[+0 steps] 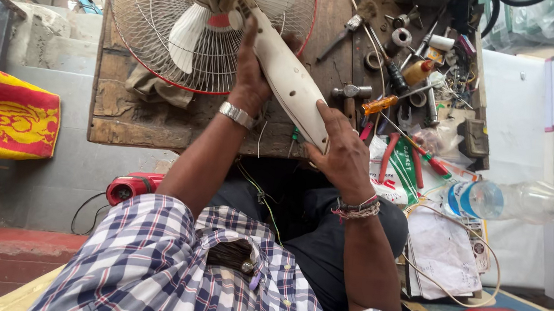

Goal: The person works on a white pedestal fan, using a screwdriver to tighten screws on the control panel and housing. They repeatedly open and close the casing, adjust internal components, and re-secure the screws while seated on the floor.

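Gripping the cream plastic fan stand with both fists, left hand high, right hand at base; I'd keep it steady on the worn wooden bench.

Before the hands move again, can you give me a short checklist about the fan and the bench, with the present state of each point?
1. Left hand grips the fan's white neck: ok.
2. Right hand holds the neck's lower end: ok.
3. Fan guard lies on the wooden bench: ok.
4. Bench space beside the right hand free of tools: not ok; hammer, orange-handled screwdriver and red pliers crowd it.
5. Plastic bottle capped: ok, though it lies on its side.
6. Fan unplugged: cannot tell.
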`<act>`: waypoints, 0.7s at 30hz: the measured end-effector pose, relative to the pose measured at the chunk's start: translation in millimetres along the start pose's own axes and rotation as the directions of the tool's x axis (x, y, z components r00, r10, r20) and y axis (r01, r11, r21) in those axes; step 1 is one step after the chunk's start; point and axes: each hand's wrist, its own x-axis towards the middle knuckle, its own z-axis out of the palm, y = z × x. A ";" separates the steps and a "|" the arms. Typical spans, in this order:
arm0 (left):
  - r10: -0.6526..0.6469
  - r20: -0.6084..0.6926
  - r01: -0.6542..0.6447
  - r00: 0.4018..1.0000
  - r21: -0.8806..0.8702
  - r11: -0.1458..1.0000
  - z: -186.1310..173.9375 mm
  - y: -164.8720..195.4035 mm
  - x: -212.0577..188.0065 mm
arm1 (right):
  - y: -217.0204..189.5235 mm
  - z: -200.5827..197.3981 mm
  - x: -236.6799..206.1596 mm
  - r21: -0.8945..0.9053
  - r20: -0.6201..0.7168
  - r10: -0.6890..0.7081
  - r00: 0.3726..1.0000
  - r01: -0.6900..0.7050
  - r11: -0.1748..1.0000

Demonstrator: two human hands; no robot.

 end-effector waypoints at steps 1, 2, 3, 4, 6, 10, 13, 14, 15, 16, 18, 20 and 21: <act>0.018 0.011 -0.019 1.000 0.002 1.000 -0.9 1.7 4.2 | -0.5 -1.4 -0.3 -0.026 -0.026 -0.033 0.999 0.032 0.999; 0.042 0.027 -0.042 0.999 0.008 0.999 -1.8 4.5 8.6 | -1.4 -2.7 0.7 -0.050 -0.056 -0.072 0.996 0.069 0.996; 0.038 0.003 -0.038 0.999 0.029 0.999 -3.4 6.2 11.0 | -2.8 -3.8 1.0 -0.048 -0.046 -0.072 0.996 0.070 0.996; 0.031 -0.021 -0.029 0.999 0.051 0.998 -5.2 6.8 12.7 | -4.9 -4.5 0.7 -0.046 -0.036 -0.067 0.997 0.065 0.997; 0.015 -0.012 -0.014 1.000 0.078 0.997 -7.7 8.4 14.3 | -10.7 -5.6 -1.2 -0.020 -0.002 -0.012 1.000 0.011 1.000; -0.029 0.044 0.025 0.999 0.100 0.995 -11.0 12.7 2.9 | -31.9 -2.3 -15.5 -0.013 0.033 0.061 0.998 -0.061 0.998; -0.105 0.018 0.102 0.994 0.109 0.989 -7.3 7.0 -10.4 | -50.3 -3.2 -36.6 -0.087 -0.032 0.059 0.998 -0.062 0.994; -0.134 0.005 0.133 0.991 0.107 0.985 -5.4 3.6 -14.5 | -55.6 -4.7 -45.0 -0.114 -0.056 0.061 0.997 -0.068 0.991; -0.161 0.058 0.154 0.985 0.103 0.983 -2.9 -0.9 -17.6 | -59.8 -6.6 -52.3 -0.114 -0.072 0.082 0.994 -0.090 0.989; -0.188 0.110 0.178 0.976 0.097 0.979 0.1 -8.8 -20.3 | -63.1 -8.9 -59.7 -0.117 -0.086 0.103 0.991 -0.113 0.987; -0.259 0.149 0.248 0.954 0.088 0.965 4.4 -23.6 -24.0 | -68.0 -12.0 -72.2 -0.110 -0.099 0.146 0.984 -0.156 0.982; -0.349 0.140 0.341 0.927 0.082 0.937 8.6 -39.5 -21.2 | -68.9 -13.5 -80.3 -0.101 -0.110 0.186 0.976 -0.197 0.975; -0.366 0.152 0.351 0.918 0.112 0.929 10.7 -47.4 -17.7 | -68.7 -13.2 -82.7 -0.097 -0.105 0.206 0.973 -0.216 0.971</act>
